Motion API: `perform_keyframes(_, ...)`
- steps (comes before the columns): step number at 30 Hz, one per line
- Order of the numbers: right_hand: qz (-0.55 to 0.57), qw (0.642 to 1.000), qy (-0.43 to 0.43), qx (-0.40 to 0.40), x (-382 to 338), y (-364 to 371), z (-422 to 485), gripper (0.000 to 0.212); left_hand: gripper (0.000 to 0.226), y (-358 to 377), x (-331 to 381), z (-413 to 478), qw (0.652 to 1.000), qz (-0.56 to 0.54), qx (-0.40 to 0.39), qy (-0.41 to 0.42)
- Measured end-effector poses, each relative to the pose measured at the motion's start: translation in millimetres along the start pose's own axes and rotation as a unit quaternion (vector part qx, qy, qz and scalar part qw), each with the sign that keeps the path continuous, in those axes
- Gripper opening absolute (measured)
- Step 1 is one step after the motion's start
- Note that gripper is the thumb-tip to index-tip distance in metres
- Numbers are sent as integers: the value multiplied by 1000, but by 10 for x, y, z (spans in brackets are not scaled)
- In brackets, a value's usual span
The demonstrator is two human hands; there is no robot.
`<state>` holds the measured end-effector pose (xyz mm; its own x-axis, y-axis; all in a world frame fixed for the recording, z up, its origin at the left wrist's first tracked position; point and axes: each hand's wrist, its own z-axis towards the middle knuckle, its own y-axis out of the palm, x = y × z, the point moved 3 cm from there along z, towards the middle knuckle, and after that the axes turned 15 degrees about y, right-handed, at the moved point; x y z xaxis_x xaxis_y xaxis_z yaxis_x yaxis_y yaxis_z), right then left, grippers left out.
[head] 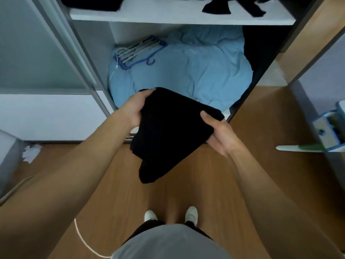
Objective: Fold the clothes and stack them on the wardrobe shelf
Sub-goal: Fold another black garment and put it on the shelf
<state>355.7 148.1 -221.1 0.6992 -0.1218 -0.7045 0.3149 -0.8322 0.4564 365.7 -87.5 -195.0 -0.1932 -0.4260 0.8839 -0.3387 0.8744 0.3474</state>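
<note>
Person stands facing an open wardrobe, both bare hands out front holding one folded black garment point(168, 131) in the air, above the wood floor point(186, 184) and just in front of the wardrobe's lower compartment.

Left hand point(133, 107): clamped on the garment's upper-left edge, fingers curled over the top, thumb side against the fabric.
Right hand point(218, 134): gripping the right edge, thumb on top of the cloth, fingers underneath and partly hidden.

The garment hangs tilted, its lower corner drooping toward the floor. It is too dark to tell what kind of garment or how many folds.

White wardrobe shelf point(183, 16) sits above and beyond the hands, with dark clothes on it: a flat pile point(93, 2) at left and a looser black piece point(229, 5) at right, its ends hanging over the front edge.

Lower compartment holds a light blue duvet point(196, 71), bunched up, with a bundle of hangers point(139, 52) lying on its left side.

White shoes point(191, 214) are visible at the bottom. Crumpled white paper point(30, 151) lies on the floor at left, by the wardrobe base.
</note>
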Motion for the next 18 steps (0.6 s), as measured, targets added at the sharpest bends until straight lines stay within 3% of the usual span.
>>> perform_keyframes(6, 66, 997, 45, -17, -84, 203, -24, 47, 57, -572, -216, -157, 998, -42, -54, 6)
perform_keyframes(12, 121, 986, 116, -9, -120, 184, 30, 54, 37, -518, -605, -347, 995, 73, -53, -50)
perform_keyframes(15, 86, 992, 93, -1, -284, -8, -21, 58, 24, -370, -498, -270, 998, 41, -37, -17)
perform_keyframes(18, 10, 997, 78, 18, -172, -115, -83, 45, 21, -251, -433, -242, 998, -18, -45, -35)
